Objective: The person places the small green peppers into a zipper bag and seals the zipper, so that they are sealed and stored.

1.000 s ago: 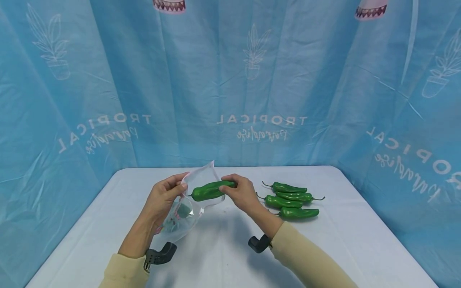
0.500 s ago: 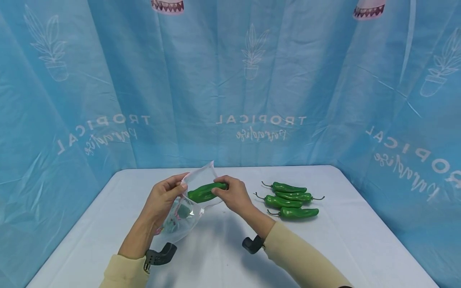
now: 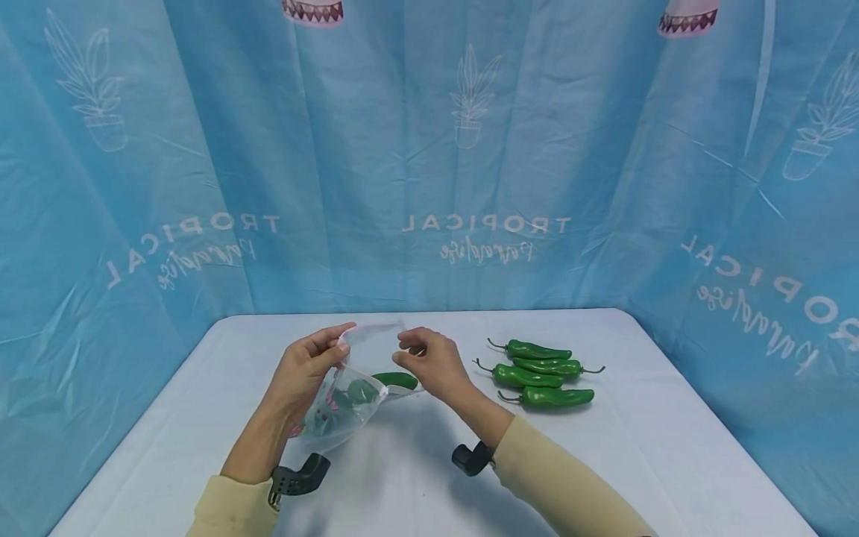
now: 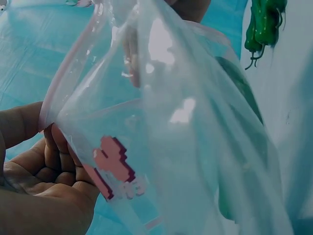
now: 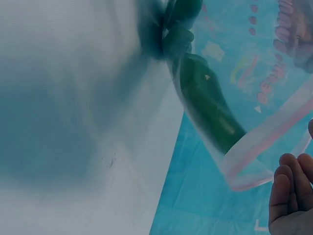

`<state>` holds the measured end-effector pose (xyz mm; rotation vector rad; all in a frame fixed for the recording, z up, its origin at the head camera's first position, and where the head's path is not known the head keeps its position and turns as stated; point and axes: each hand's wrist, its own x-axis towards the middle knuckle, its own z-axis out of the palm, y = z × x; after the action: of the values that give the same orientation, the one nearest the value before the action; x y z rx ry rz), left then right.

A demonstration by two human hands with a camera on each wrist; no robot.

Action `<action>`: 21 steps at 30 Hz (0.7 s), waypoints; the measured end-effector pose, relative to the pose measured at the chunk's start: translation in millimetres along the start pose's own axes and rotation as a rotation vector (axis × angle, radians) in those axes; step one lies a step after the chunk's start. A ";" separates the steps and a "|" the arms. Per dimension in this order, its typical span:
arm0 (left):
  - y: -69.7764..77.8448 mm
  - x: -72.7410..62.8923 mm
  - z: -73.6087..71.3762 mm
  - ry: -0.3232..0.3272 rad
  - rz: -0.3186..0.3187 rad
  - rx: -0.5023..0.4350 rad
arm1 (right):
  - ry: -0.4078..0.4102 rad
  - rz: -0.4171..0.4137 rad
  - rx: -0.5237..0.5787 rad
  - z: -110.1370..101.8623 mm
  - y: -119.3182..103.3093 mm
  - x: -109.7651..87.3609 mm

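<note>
- Change: the green chili pepper (image 3: 397, 380) that was in the right hand a second ago is out of the fingers. It has dropped into the clear plastic bag (image 3: 345, 424) and sits lower, slanted, behind the film.
- Right hand (image 3: 432, 362): empty, let go. Thumb and fingers apart, still near the bag mouth. Can't tell whether a fingertip brushes the rim.
- Left hand (image 3: 309, 365): hasn't moved, pinching the bag's edge between thumb and fingers, holding that side up.
- Bag: mouth has slumped a bit; the peak on its far side stands lower than before. From the right wrist, the pepper's near end lies close to the pink edge strip (image 5: 269, 139), so I'd call it in but not deep.
- More green shows further down in the bag, crumpled film and print over it. Count not readable from here.
- Remaining: four green peppers (image 3: 529, 376) lie grouped on the white desk (image 3: 416, 477), to the right, unmoved.
- My read: this pepper's transfer is basically done, loading overall isn't, with those four outside. Shallow seating is the weak point; it could slide back if the mouth tips down.
</note>
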<state>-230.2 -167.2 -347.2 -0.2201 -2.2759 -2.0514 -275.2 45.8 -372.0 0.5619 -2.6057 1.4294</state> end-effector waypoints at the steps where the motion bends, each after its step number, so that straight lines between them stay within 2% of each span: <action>1: 0.0 0.0 0.2 0.002 0.000 -0.001 | 0.003 -0.002 0.004 -1.3 0.6 -0.9; 10: -1.7 0.4 0.2 0.009 -0.004 -0.005 | 0.019 -0.026 0.054 -13.3 5.3 -11.5; 21: -0.9 0.0 -1.1 0.004 -0.016 0.000 | 0.090 -0.027 0.074 -31.4 19.2 -21.6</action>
<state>-230.3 -168.4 -347.9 -0.1981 -2.2827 -2.0584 -264.8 87.0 -375.9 0.5259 -2.4765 1.5119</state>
